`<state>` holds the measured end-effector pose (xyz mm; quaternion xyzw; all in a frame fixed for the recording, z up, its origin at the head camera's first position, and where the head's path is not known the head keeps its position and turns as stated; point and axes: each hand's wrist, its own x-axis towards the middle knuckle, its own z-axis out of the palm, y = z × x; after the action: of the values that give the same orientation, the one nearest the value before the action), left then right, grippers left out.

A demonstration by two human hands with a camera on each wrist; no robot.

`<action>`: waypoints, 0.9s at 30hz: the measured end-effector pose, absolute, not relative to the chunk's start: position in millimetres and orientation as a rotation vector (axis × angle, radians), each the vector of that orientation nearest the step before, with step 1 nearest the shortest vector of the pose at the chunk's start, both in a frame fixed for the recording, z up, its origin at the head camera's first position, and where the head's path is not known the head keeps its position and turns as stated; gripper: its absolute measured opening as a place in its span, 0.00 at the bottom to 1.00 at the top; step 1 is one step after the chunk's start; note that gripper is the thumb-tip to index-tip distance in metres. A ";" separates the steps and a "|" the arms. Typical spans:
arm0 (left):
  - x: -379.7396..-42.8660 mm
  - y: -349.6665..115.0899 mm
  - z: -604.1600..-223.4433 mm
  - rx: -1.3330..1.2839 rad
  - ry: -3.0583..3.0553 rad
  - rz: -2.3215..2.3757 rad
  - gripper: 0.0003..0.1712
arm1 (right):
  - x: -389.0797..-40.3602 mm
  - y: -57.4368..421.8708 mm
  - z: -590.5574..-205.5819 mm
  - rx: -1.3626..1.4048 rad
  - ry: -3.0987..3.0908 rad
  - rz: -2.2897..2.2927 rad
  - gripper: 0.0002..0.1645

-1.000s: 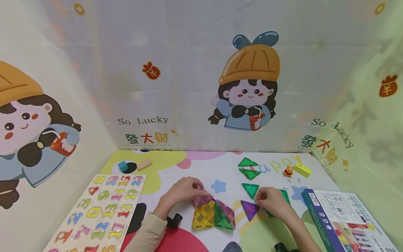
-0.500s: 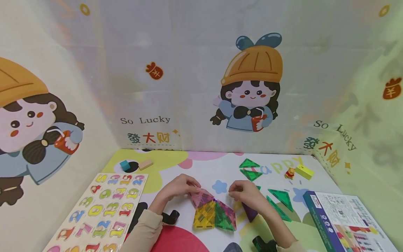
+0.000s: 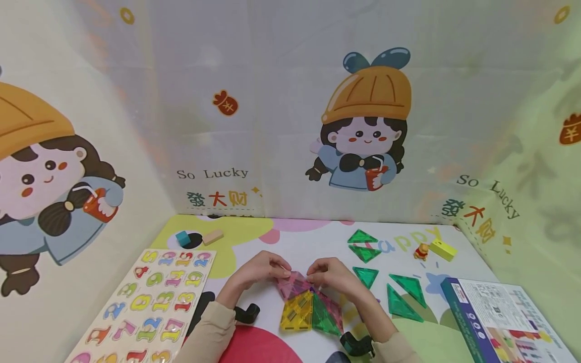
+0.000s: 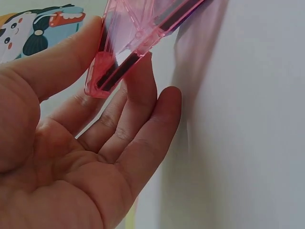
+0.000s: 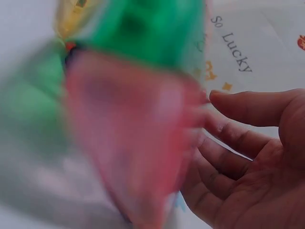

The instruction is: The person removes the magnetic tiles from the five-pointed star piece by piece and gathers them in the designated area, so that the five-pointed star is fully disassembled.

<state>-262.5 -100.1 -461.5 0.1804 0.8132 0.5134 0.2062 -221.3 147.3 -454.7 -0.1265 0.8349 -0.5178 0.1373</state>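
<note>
A small build of translucent magnetic tiles stands on the table, with a yellow tile (image 3: pixel 297 313) and a green tile (image 3: pixel 325 316) at the front and pink tiles (image 3: pixel 292 286) behind and beside them. My left hand (image 3: pixel 263 267) pinches the upper left corner of a pink tile; in the left wrist view the thumb and a finger lie on either side of that pink corner (image 4: pixel 107 78). My right hand (image 3: pixel 332 275) has its fingertips right at the build's upper edge. In the right wrist view the blurred pink tile (image 5: pixel 133 124) hides some of its fingertips, so I cannot tell its grip.
Several loose green triangles (image 3: pixel 401 305) lie to the right, and my right forearm mostly hides a purple one. A number puzzle board (image 3: pixel 150 302) is at left, a box (image 3: pixel 513 317) at right. Small blocks (image 3: pixel 212 237) and a bear figurine (image 3: pixel 421 251) sit farther back.
My right hand has left the tiles on the right and moved leftward to the build. My left hand stays at the pink corner, having shifted slightly left early on.
</note>
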 end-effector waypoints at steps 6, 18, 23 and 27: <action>-261.6 -100.7 -462.2 0.513 2.219 1.474 0.15 | -221.3 142.2 -457.3 -0.375 2.361 -1.534 0.11; -264.8 -98.8 -466.6 0.518 2.154 1.551 0.16 | -218.3 135.3 -457.0 -0.320 2.317 -1.631 0.17; -265.4 -98.4 -466.8 0.514 2.131 1.568 0.16 | -219.0 135.4 -458.1 -0.316 2.305 -1.660 0.17; -265.6 -98.9 -467.0 0.516 2.141 1.561 0.16 | -220.4 135.1 -459.7 -0.299 2.272 -1.696 0.18</action>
<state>-265.6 -98.9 -467.0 0.1866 0.7739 0.5641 0.2192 -220.4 135.1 -459.7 -0.1037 0.7886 -0.5886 0.1448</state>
